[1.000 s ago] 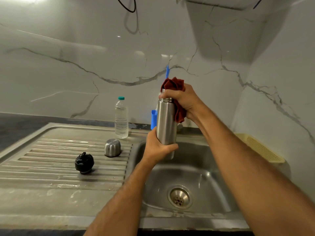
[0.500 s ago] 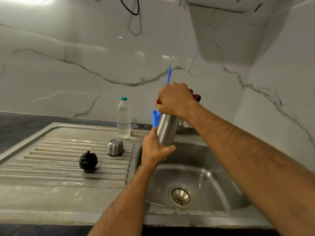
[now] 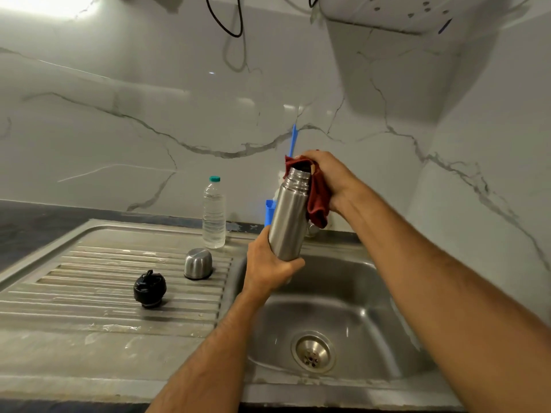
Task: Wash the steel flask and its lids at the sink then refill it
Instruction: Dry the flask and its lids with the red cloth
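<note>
Since half a second ago the right hand [image 3: 325,177] has slid off the flask's top to its side, baring the open mouth; the red cloth [image 3: 317,201] now hangs along the neck. The flask [image 3: 290,216] tilts slightly over the sink [image 3: 372,293], its base gripped by the left hand [image 3: 268,266]; the right grip pinches the cloth against the rim. The steel cap [image 3: 198,263] and black stopper [image 3: 150,289] sit on the drainboard, near a water bottle [image 3: 214,214]. A wet steel body may slip from the low grip and drop into the basin. The tap is hidden behind the flask; the blue item [image 3: 269,213] behind it is unclear.
</note>
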